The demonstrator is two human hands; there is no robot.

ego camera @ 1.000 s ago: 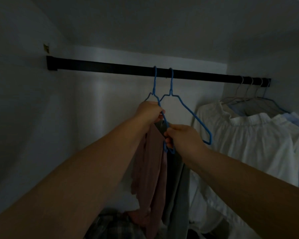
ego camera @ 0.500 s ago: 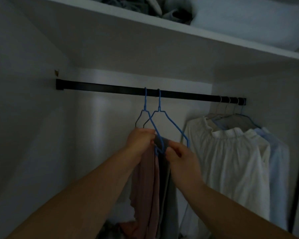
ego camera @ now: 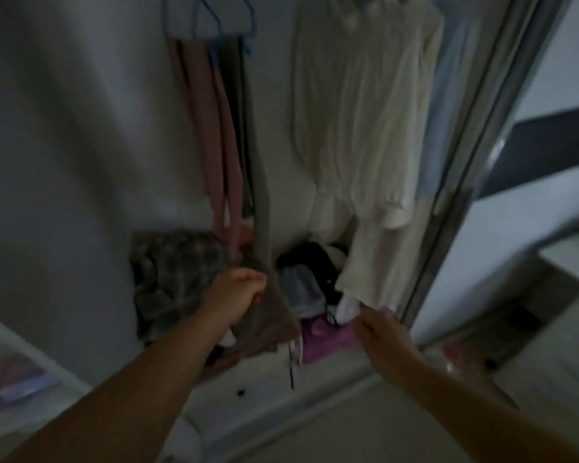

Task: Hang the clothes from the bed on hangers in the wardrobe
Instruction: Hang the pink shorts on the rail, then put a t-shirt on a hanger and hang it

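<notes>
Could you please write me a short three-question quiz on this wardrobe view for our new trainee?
1. True or false: the left hand grips the lower end of the grey garment hanging from the blue hangers.
2. What lies nearest the right hand? A) the checked cloth B) the bottom of the white shirt C) the pink garment
3. Fill in: the cloth on the wardrobe floor beside the right hand is ____ in colour.

Key: 1 true; 2 B; 3 purple. The frame is blurred, so whether the right hand touches the shirt cannot be told.
</notes>
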